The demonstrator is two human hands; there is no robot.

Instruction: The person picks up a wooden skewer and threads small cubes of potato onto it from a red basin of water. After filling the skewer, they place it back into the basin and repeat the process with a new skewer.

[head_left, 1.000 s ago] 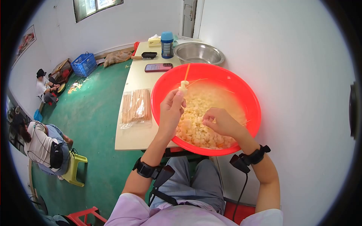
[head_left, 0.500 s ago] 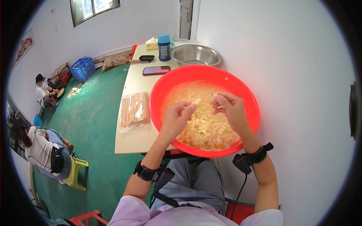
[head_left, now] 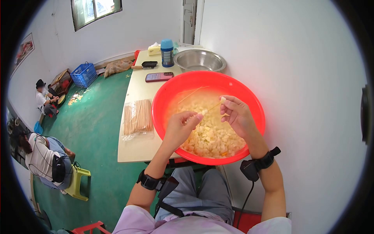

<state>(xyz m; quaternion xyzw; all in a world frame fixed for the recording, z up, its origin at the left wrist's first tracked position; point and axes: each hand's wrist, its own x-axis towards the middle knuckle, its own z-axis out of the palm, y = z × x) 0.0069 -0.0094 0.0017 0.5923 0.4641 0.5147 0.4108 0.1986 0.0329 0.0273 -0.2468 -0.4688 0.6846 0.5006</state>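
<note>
A large red basin point(head_left: 258, 130) holds liquid and many pale cubes point(head_left: 210, 136). Over it, my left hand point(head_left: 182, 124) pinches a thin wooden skewer point(head_left: 212, 107) with pale pieces at its lower end, by the thumb tip. My right hand point(head_left: 237, 115) is to the right and slightly higher, its thumb and index finger closed on a pale cube point(head_left: 223, 100) at the skewer's other end. Whether the skewer goes into that cube is too small to tell. Loose skewers point(head_left: 191, 93) lie in the basin's far left part.
The table point(head_left: 130, 154) bears a bag of skewers point(head_left: 138, 117), a phone point(head_left: 159, 77), a blue-topped flask point(head_left: 167, 54) and a steel bowl point(head_left: 200, 59). Two people point(head_left: 44, 99) sit at the left, one on a green stool point(head_left: 78, 183). A blue crate point(head_left: 83, 75) stands farther back.
The view has shifted slightly. My right hand has brought its cube to the skewer's upper end, and the skewer between my hands now shows more clearly.
</note>
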